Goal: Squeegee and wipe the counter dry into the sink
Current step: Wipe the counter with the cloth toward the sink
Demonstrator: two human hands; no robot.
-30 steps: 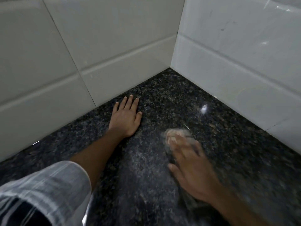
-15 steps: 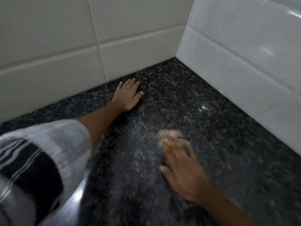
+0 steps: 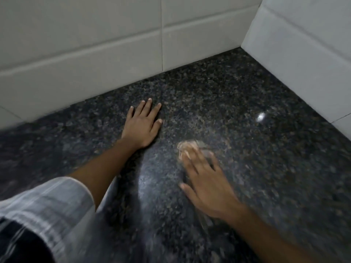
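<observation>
Head view: left hand (image 3: 141, 128) flat, fingers released, on counter (image 3: 247, 149); blurred right hand (image 3: 207, 186) fingers' state unclear.

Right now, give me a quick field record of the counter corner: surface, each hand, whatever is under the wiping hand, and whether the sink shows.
surface: dark speckled granite counter, meeting white tiled walls in a corner
left hand: flat, palm down, fingers spread on the counter near the back wall
right hand: motion-blurred, pressed on a pale cloth or pad; too blurred to identify
sleeve: striped, on left arm
sink: not in view
squeegee: none visible
</observation>
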